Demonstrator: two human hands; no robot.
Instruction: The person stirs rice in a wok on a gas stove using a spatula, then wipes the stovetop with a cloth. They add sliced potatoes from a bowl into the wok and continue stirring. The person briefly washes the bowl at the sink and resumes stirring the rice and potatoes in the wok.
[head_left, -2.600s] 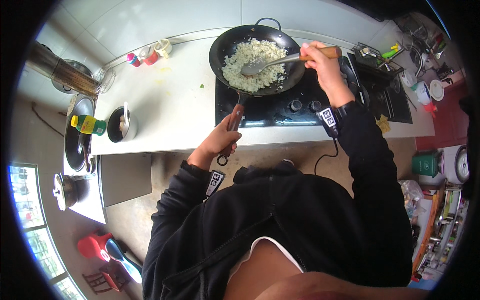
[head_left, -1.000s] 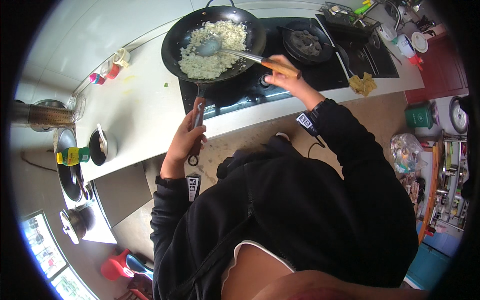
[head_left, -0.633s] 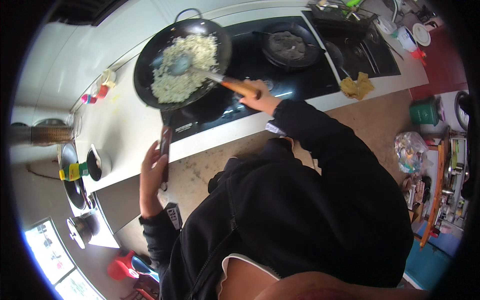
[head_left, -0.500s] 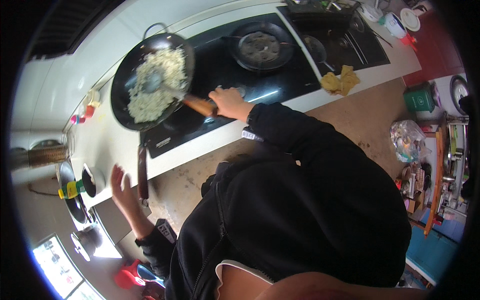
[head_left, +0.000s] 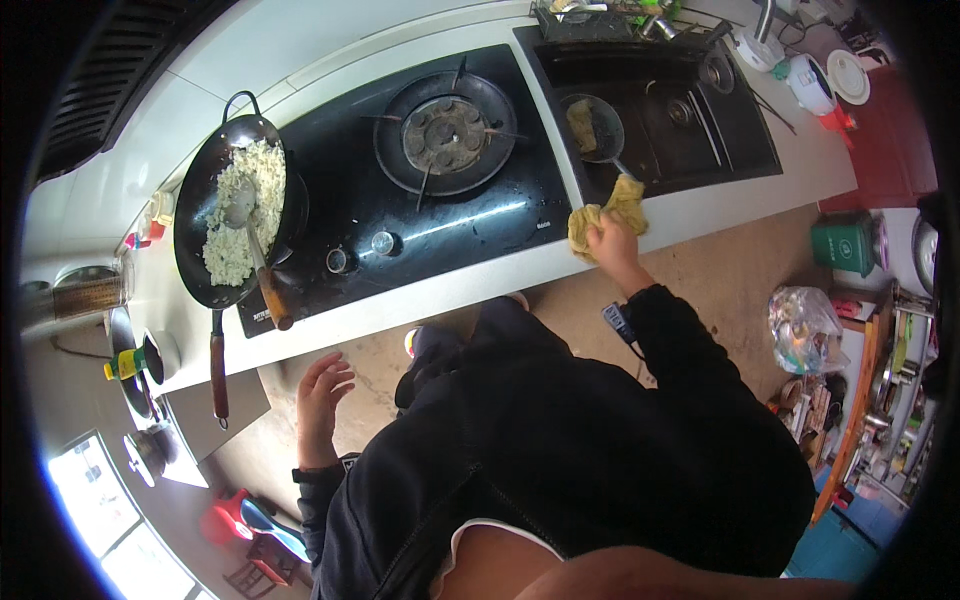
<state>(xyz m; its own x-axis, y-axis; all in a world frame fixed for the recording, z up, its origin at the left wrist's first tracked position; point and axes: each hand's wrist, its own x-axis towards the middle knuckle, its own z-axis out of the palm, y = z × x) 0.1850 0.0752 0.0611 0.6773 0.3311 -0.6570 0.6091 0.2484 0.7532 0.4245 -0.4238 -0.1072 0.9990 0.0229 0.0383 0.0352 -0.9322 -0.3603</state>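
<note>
Right arm stretched forward, my right grip (head_left: 614, 243) pinching one yellow cloth (head_left: 626, 200) on the tabletop's (head_left: 720, 200) near edge, right of two stove knobs (head_left: 384, 243). Left grip (head_left: 323, 398) raised palm-inward, fingers loosely spread. Far left: one wok (head_left: 191, 230), one ladle (head_left: 240, 207).

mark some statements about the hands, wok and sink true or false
1. The right hand is on the yellow cloth. True.
2. The left hand grips the wok's handle. False: it is empty, apart from the handle.
3. The ladle has its head in the rice. True.
4. The sink is left of the stove. False: it is to the right.
5. A green bin is in view. True.
</note>
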